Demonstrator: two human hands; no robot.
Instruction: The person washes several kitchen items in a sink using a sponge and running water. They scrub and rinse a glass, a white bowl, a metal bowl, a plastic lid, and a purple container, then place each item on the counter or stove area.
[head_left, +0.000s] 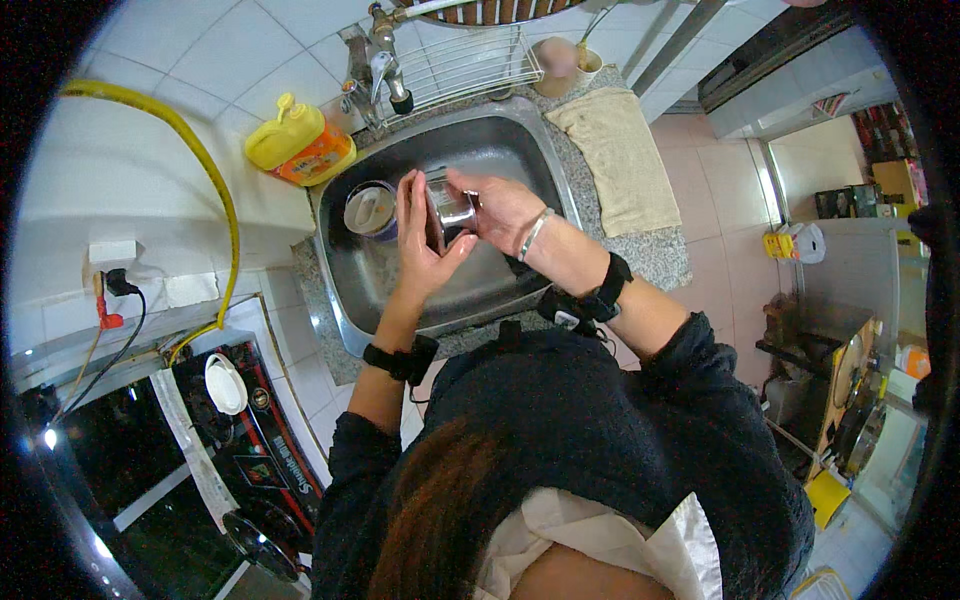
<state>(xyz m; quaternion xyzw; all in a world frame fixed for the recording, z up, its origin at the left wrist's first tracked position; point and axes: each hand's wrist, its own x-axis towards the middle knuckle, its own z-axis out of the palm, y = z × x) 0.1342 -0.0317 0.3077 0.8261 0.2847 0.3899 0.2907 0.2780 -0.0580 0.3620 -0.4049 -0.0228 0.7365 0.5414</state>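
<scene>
Over the stainless steel sink (375, 289), both hands hold a shiny, dark reflective container (452, 214); its exact kind cannot be told. My left hand (424, 251) lies flat along its left side, fingers pointing away from me and thumb across the near end. My right hand (510, 214) grips it from the right, fingers partly hidden behind it. Just left of the hands, a round tub with a pale lid (370, 208) and a purplish rim sits in the basin.
Behind the sink rise a tap (382, 79) and a white wire rack (465, 71). A yellow jug (300, 142) stands at the back left corner. A beige cloth (621, 161) covers part of the right granite counter. A yellow hose (214, 180) hangs along the left wall.
</scene>
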